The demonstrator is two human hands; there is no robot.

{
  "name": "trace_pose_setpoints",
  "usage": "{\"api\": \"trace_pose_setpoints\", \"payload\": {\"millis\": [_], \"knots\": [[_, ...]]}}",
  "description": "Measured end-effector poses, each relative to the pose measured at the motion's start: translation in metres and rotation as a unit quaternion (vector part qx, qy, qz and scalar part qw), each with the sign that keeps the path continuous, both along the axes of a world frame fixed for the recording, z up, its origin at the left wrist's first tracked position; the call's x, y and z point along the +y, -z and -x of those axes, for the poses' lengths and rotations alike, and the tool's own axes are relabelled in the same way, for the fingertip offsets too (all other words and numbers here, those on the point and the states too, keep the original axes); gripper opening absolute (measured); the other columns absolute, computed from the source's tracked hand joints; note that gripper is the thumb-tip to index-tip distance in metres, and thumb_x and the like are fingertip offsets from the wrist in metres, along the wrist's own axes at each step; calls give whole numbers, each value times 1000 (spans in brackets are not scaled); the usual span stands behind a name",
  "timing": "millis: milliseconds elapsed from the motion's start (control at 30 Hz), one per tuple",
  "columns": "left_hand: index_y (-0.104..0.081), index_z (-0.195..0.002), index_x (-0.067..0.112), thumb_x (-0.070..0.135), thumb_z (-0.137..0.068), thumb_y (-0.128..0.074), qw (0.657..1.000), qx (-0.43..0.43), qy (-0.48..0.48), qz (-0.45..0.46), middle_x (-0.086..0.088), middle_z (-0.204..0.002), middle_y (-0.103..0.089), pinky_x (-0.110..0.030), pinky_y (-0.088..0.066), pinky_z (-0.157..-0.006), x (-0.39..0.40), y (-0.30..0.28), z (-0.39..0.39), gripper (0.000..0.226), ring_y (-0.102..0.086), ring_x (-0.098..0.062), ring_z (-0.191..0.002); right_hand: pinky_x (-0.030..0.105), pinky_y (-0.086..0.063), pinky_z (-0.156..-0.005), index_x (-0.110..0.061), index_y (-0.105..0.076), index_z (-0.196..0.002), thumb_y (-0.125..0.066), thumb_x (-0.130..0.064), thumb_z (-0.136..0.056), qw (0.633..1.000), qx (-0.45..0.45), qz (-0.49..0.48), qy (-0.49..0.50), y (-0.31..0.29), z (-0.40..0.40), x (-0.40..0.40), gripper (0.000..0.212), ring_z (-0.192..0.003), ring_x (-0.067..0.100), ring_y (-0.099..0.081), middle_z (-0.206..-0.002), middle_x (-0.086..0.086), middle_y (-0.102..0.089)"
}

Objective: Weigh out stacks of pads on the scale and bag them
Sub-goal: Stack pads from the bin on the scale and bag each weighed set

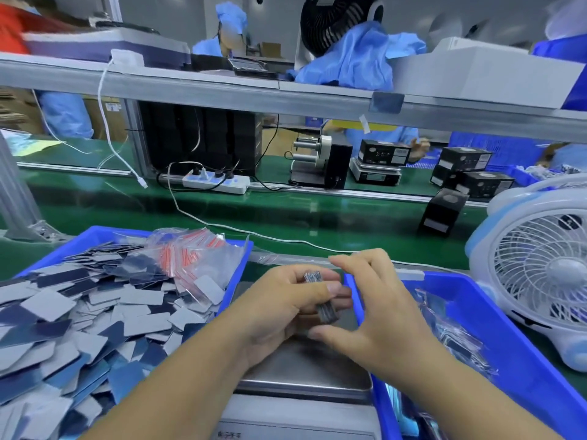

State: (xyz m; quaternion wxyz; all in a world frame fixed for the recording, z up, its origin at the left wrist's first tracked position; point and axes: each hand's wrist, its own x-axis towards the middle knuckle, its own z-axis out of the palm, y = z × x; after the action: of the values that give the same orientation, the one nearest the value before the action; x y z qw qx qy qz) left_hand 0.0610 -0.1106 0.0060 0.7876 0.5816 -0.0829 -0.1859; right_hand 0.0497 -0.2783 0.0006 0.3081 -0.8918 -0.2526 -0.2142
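My left hand (286, 308) grips a small stack of grey pads (327, 311) edge-on above the steel pan of the scale (305, 366). Just to the right of the stack hovers my right hand (374, 309), its fingers spread and relaxed, thumb below the stack; whether it touches the pads is hidden. A blue bin (95, 236) on the left holds a heap of loose grey and dark blue pads (79, 312) and clear zip bags with red strips (190, 255). At the right, another blue bin (495, 315) holds filled clear bags (457, 338).
A white and blue desk fan (546, 268) stands at the right. Beyond the bins runs a green conveyor belt (286, 214) with a power strip (216, 182), a label dispenser (320, 163), black boxes (476, 173) and another scale. People in blue coats work across the line.
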Motion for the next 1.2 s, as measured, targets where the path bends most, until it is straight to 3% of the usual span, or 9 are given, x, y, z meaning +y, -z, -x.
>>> {"api": "trace_pose_setpoints", "payload": {"millis": [100,300,433,533,600,800,867,967,1200], "knots": [[-57,-132,0,7,-87,-68,996,8,87,-21,-26,-122,-67,-53,-46,-102,15,-3,2,47,-65,-36,-114,19,-39,-100,-29,-54,-135,-82,-53,-60,997,8,39,-67,-4,-1,-4,83,-119,7,-44,-124,-15,-41],[-60,-131,13,6,-89,-65,982,-12,188,-29,-27,-121,-62,-46,-43,-88,16,-2,5,43,-59,-39,-112,19,-43,-92,-28,-61,-123,-90,-34,-60,989,-26,37,-144,-2,2,-3,70,-108,9,-54,-114,-18,-59],[-63,-128,16,8,-88,-68,986,-2,164,0,-21,-118,-65,-40,-48,-81,10,-1,5,41,-63,-36,-108,13,-41,-81,-39,-58,-114,-85,-37,-59,992,-46,11,-121,-4,2,-2,61,-94,3,-55,-101,-25,-60],[-62,-129,14,11,-89,-68,987,-10,159,15,-18,-120,-67,-43,-50,-91,8,0,4,41,-65,-36,-110,11,-40,-78,-40,-59,-118,-74,-36,-59,994,-58,6,-90,-4,0,-1,61,-90,1,-54,-96,-27,-57],[-59,-132,11,11,-85,-71,992,-5,124,21,-20,-119,-68,-43,-52,-87,8,0,2,49,-68,-35,-107,9,-39,-78,-40,-60,-119,-71,-35,-57,995,-67,0,-77,-4,0,-1,63,-89,-1,-54,-96,-30,-55],[-60,-128,5,6,-76,-74,998,1,57,21,-22,-113,-71,-62,-42,-104,6,-1,1,54,-69,-36,-105,14,-42,-80,-33,-63,-119,-67,-35,-59,996,-60,-10,-70,-3,1,-1,60,-92,7,-56,-99,-24,-59],[-60,-128,6,4,-75,-76,998,11,55,21,-22,-107,-72,-56,-51,-95,7,-3,2,56,-71,-35,-100,13,-43,-80,-27,-65,-118,-66,-38,-59,996,-49,-7,-71,-1,2,-1,60,-95,6,-56,-103,-24,-60],[-58,-130,12,6,-72,-81,998,20,52,14,-20,-101,-74,-37,-59,-72,8,-6,3,63,-73,-29,-92,16,-44,-83,-20,-67,-114,-67,-41,-59,996,-67,-5,-60,-1,3,1,58,-96,7,-57,-105,-18,-63],[-54,-135,15,16,-79,-77,996,-5,82,36,-20,-125,-67,-39,-52,-86,8,-8,5,60,-64,-39,-118,17,-44,-76,-26,-67,-111,-77,-21,-55,991,-108,-63,-39,-1,-1,-3,57,-88,7,-57,-96,-25,-58]]}}
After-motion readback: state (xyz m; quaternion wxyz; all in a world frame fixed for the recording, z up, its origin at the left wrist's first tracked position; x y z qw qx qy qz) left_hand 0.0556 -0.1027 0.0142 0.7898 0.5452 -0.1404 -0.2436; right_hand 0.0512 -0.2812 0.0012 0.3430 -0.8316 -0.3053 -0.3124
